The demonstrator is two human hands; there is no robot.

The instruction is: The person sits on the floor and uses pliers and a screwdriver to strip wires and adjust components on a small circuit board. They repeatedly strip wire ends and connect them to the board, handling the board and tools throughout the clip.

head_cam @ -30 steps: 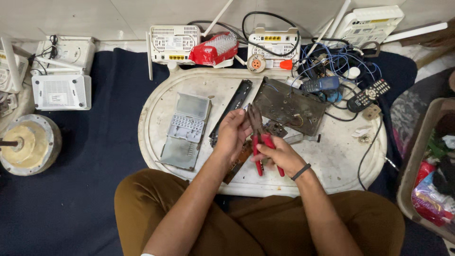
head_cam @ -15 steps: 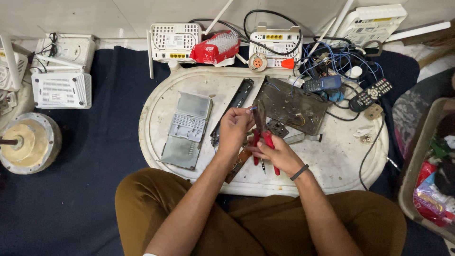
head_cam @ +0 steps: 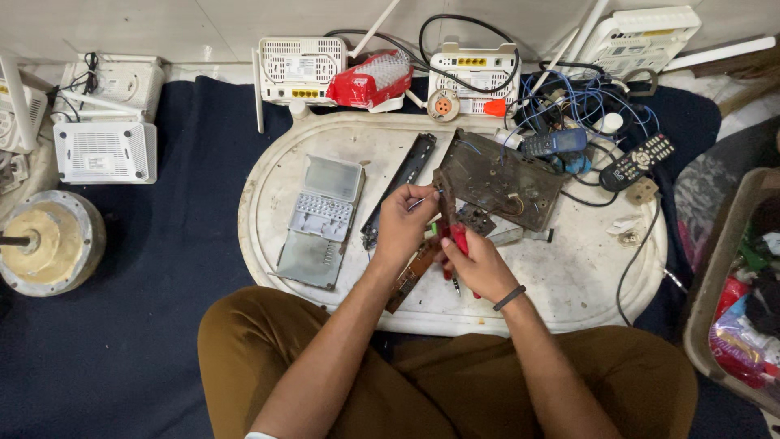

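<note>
My right hand (head_cam: 479, 264) grips red-handled pliers (head_cam: 449, 218), jaws pointing up and away from me. My left hand (head_cam: 402, 228) pinches a small thin metal piece (head_cam: 422, 200) right beside the pliers' jaws. Both hands hover over a white oval tray (head_cam: 585, 280). Under them lies a brown circuit board (head_cam: 410, 276), partly hidden by my left wrist. A dark metal chassis plate (head_cam: 504, 180) with wires sits just beyond the pliers.
A grey keypad device (head_cam: 318, 219) and a black strip (head_cam: 402, 185) lie on the tray's left. White routers (head_cam: 296, 69), a red bag (head_cam: 370, 81), tangled cables (head_cam: 581, 102), a remote (head_cam: 638, 161) and a phone (head_cam: 552, 143) line the back. A round motor part (head_cam: 45, 242) sits on the left.
The pliers' jaws have swung up and my hands have drawn closer together; my left hand now holds the small metal piece at the jaws.
</note>
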